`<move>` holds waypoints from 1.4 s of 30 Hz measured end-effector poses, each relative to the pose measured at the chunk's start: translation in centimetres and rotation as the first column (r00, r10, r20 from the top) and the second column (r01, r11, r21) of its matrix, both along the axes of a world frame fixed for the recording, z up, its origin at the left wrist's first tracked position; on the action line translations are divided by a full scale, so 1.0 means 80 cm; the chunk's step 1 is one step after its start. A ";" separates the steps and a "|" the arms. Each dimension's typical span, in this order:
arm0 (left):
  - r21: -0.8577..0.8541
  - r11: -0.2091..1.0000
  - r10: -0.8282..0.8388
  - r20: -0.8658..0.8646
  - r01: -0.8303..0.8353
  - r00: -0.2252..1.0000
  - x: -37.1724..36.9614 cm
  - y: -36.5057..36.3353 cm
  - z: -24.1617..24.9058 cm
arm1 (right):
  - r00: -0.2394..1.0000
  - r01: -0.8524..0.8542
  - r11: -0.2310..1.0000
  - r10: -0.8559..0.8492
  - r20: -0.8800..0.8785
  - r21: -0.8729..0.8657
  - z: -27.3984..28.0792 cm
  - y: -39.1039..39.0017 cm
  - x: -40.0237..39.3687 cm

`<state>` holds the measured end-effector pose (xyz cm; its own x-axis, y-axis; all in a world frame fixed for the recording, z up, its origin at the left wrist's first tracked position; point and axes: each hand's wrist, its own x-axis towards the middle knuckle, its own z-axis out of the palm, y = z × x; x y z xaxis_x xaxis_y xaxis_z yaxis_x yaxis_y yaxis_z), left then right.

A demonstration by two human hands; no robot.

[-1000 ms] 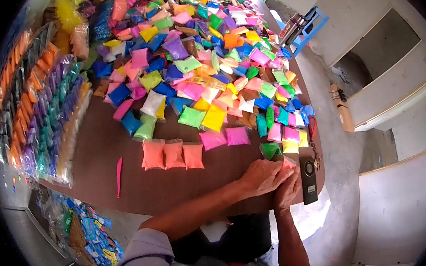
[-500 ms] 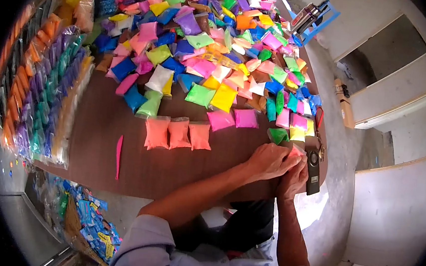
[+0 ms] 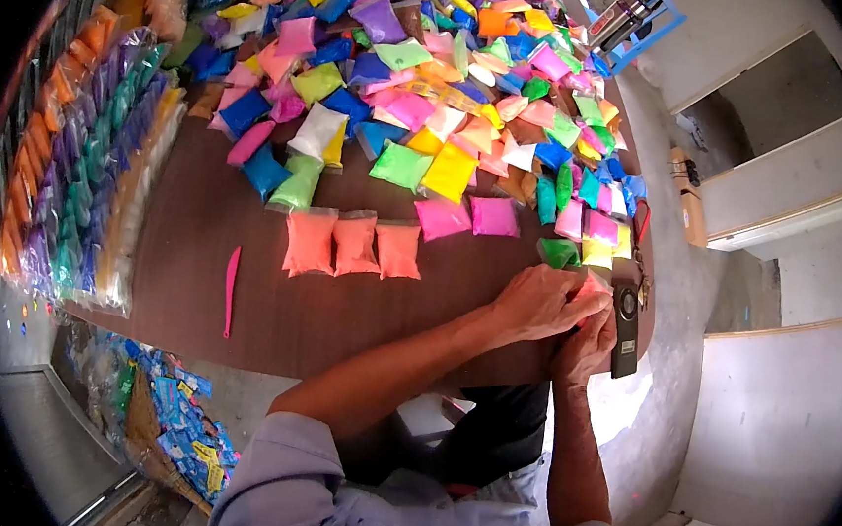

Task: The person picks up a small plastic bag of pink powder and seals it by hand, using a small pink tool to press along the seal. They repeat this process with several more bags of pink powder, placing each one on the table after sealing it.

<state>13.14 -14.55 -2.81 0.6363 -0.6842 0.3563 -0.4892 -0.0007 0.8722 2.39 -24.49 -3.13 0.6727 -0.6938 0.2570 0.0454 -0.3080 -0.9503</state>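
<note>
Near the right edge of the brown table, both hands are closed around a small coral-coloured packet [image 3: 594, 284]. My left hand [image 3: 535, 300] has its fingers pinched at the packet's near side. Just below it, my right hand [image 3: 588, 343] has thumb and fingers bent round the packet, most of which they hide. A green packet [image 3: 559, 252] lies directly beyond the hands. To the left, a row of three coral packets [image 3: 355, 243] lies flat, with two magenta packets [image 3: 469, 217] behind it.
A black device with a round dial [image 3: 625, 331] lies right of the hands, near keys [image 3: 644, 289]. A pink plastic knife [image 3: 231, 291] lies at left. Many coloured packets [image 3: 408, 114] cover the table's far part. Bundled bags [image 3: 82, 167] line the left edge.
The whole view has shifted slightly. Both hands keep hold of the coral packet, and more of its top shows above the fingers. The row of coral packets stays in place on the table.
</note>
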 end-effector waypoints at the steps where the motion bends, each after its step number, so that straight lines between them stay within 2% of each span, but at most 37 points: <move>1: -0.032 0.999 -0.001 -0.041 -0.001 0.999 0.000 -0.002 0.000 | 1.000 -0.016 0.999 0.015 0.020 0.040 0.001 0.002 0.001; 3: -0.063 0.998 -0.001 -0.083 -0.004 0.997 0.001 -0.003 -0.002 | 0.999 -0.034 0.996 0.031 0.038 0.080 0.007 0.008 0.002; 5: -0.101 0.995 -0.026 -0.055 0.020 0.998 0.004 -0.004 -0.003 | 0.999 0.011 0.990 -0.004 -0.052 0.142 0.017 0.014 0.003; 6: -0.101 0.995 -0.024 -0.055 0.018 0.998 0.005 -0.004 -0.004 | 0.999 0.009 0.990 -0.002 -0.052 0.142 0.016 0.012 0.005; 8: -0.204 0.979 -0.015 -0.074 -0.001 0.997 0.007 -0.005 -0.004 | 0.999 0.020 0.994 -0.016 -0.032 0.105 0.011 0.008 0.007; 11: -0.226 0.974 0.008 -0.028 -0.014 1.000 0.009 0.002 0.005 | 0.996 0.013 0.995 -0.005 -0.084 0.102 0.018 0.011 0.003; 15: -0.223 0.974 0.026 -0.027 -0.032 0.999 0.007 0.002 0.006 | 0.998 0.021 0.994 -0.014 -0.062 0.104 0.019 0.013 0.003; 17: -0.229 0.973 -0.039 -0.160 0.002 0.986 0.005 0.004 0.009 | 0.999 0.005 0.982 0.003 -0.041 0.189 0.016 0.011 0.000; 18: -0.229 0.973 -0.041 -0.160 0.003 0.986 0.005 0.003 0.007 | 0.999 0.007 0.982 0.001 -0.041 0.189 0.014 0.011 0.001; 20: -0.099 0.995 -0.008 -0.163 -0.008 0.987 0.006 -0.001 0.002 | 1.000 0.001 0.995 -0.002 0.016 0.096 0.011 0.013 0.004; 24: -0.078 0.995 0.050 -0.184 -0.065 0.982 0.008 -0.001 0.001 | 1.000 -0.019 0.999 0.018 0.022 0.045 0.007 0.010 0.005; 26: -0.164 0.983 0.052 -0.180 -0.083 0.982 0.008 0.003 0.007 | 1.000 -0.016 0.991 0.015 0.013 0.135 0.006 0.009 0.004; 29: -0.190 0.980 0.033 -0.156 -0.063 0.987 0.010 0.000 0.004 | 0.998 0.003 0.993 0.004 -0.060 0.116 0.015 0.011 0.003; 32: -0.204 0.977 0.043 -0.079 -0.059 0.996 0.009 0.000 0.002 | 0.999 0.005 0.997 -0.002 -0.041 0.076 0.025 0.019 0.005; 36: -0.235 0.971 0.019 -0.131 -0.049 0.991 0.007 -0.002 -0.001 | 0.999 0.018 0.992 -0.013 -0.043 0.124 0.017 0.013 0.003; 42: -0.088 0.996 -0.023 -0.193 0.006 0.981 0.010 0.005 0.007 | 1.000 0.007 0.993 -0.004 -0.026 0.116 0.005 0.006 -0.001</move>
<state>13.97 -14.17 -2.22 0.6892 -0.6660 0.2854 -0.3100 0.0851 0.9469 2.31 -24.03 -2.73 0.6741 -0.7217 0.1573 0.0190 -0.1960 -0.9804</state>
